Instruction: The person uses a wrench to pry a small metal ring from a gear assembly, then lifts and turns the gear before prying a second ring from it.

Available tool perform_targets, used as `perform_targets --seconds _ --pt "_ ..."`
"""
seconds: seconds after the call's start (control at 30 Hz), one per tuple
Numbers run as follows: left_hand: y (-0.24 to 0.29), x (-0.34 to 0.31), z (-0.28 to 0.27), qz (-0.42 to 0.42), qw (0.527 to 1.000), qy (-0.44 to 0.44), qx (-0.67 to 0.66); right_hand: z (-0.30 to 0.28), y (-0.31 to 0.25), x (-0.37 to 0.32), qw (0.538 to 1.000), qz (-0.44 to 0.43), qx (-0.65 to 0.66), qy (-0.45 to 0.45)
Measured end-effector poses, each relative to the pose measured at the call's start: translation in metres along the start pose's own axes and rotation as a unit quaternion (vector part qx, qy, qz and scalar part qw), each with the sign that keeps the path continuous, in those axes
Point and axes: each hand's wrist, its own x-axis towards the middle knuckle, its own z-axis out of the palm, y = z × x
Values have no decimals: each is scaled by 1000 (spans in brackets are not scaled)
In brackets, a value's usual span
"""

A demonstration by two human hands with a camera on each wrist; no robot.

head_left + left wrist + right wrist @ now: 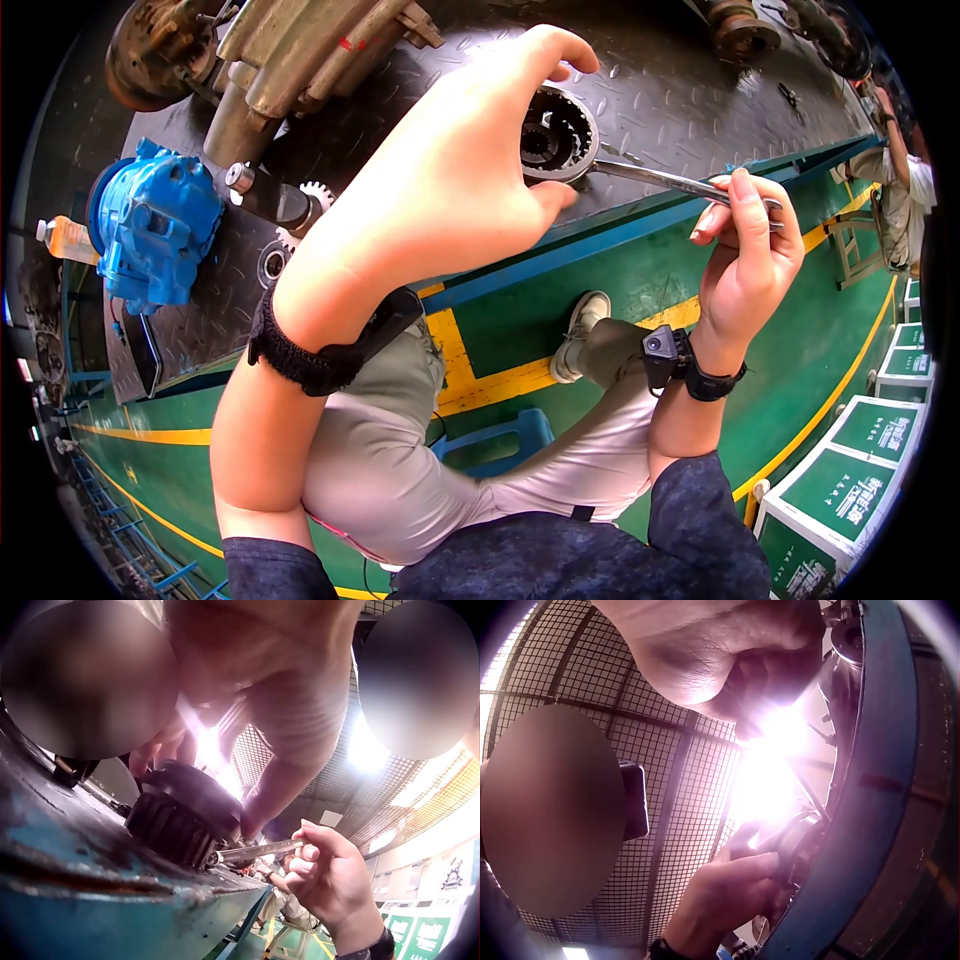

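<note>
A dark toothed metal ring [590,125] lies on the bench's metal plate near its edge. My left hand [450,165] arches over it, and in the left wrist view its thumb and fingers grip opposite sides of the ring [172,825]. A slim steel tool [655,177] is pinched by my right hand [752,250], its far end against the ring's lower side. The left wrist view has that end of the tool [259,852] low at the ribbed outer wall. Glare hides the tool in the right wrist view, where my left hand [720,900] holds the ring.
A blue housing [160,225], a shaft [270,198] with a gear, a small bearing ring [272,262] and a large metal casing [300,60] stand to the left. Rusty parts [740,30] lie at the back right. A blue rail [540,262] edges the bench.
</note>
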Motion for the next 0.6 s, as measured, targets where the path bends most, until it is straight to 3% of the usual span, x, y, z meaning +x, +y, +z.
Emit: perform_targets --seconds 0.07,0.17,0.3,0.43,0.6 --pt "1 -1 2 16 998 32 50 0 -1 -1 1000 5 -1 2" --pt "6 -2 -1 -40 994 18 100 1 -1 -1 1000 10 -2 6" --pt "7 -2 -3 -52 991 -1 121 1 -2 -1 1000 15 -3 9" --pt "22 -13 -2 -8 985 -50 165 1 -4 -2 999 28 -11 14" --pt "29 -13 1 23 975 -32 218 2 -6 -2 1000 26 -3 10"
